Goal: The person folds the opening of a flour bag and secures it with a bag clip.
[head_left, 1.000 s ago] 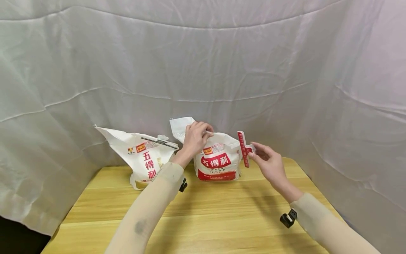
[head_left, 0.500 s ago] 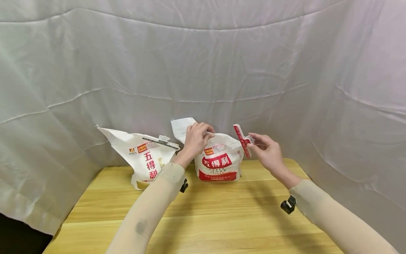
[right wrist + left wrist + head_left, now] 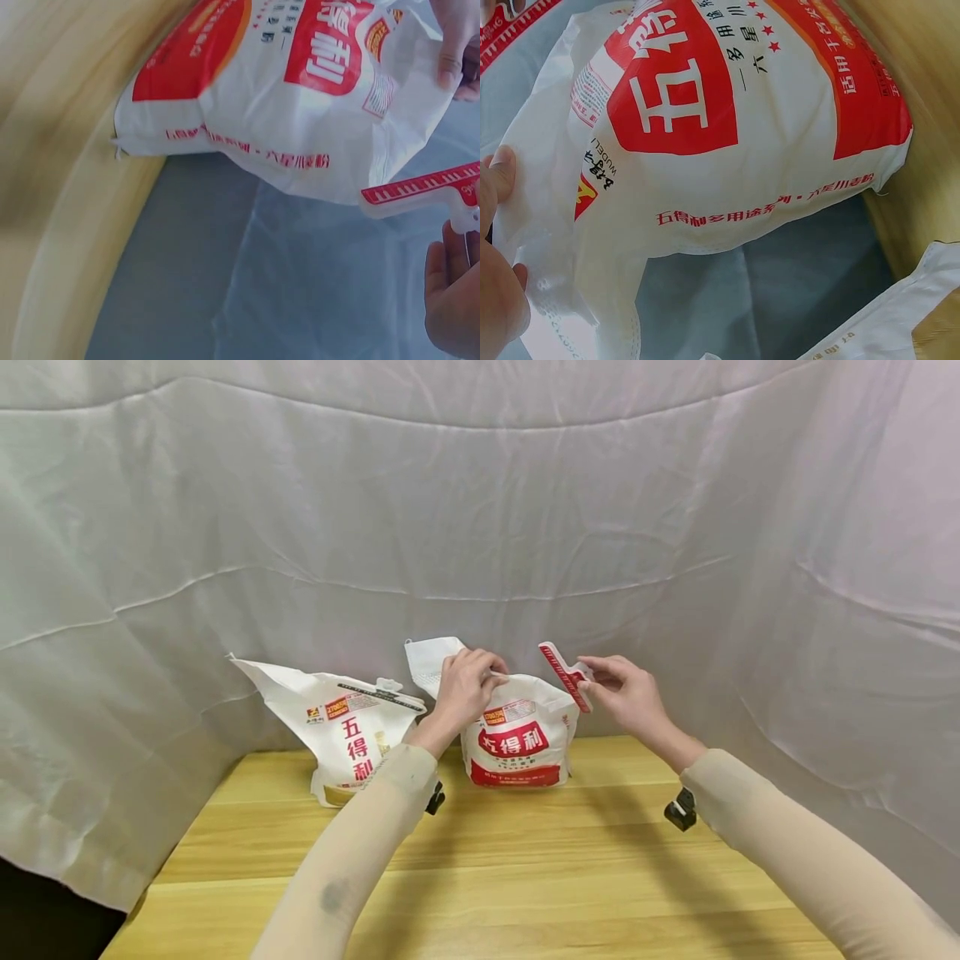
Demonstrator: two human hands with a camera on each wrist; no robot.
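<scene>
A white and red flour bag (image 3: 517, 739) stands upright at the back of the table. Its top is folded over, and my left hand (image 3: 467, 693) grips that fold; in the left wrist view the thumb (image 3: 502, 174) lies on the white plastic. To the right of the bag, my right hand (image 3: 628, 697) pinches a red and white bag clip (image 3: 564, 677) by its handle. The clip's long bar slants, upper end to the left, close to the bag's top right corner. In the right wrist view the clip (image 3: 420, 189) shows near the bag's edge; whether they touch I cannot tell.
A second white flour bag (image 3: 345, 727) leans to the left of the first, a dark bag clip (image 3: 381, 697) across its folded top. The wooden table (image 3: 525, 877) reaches back to a grey cloth curtain (image 3: 480, 510), which also hangs along both sides.
My right hand has moved left and up with the red clip, bringing it nearer the bag's top. The clip's bar has tilted from nearly vertical to slanted. My left hand keeps its hold.
</scene>
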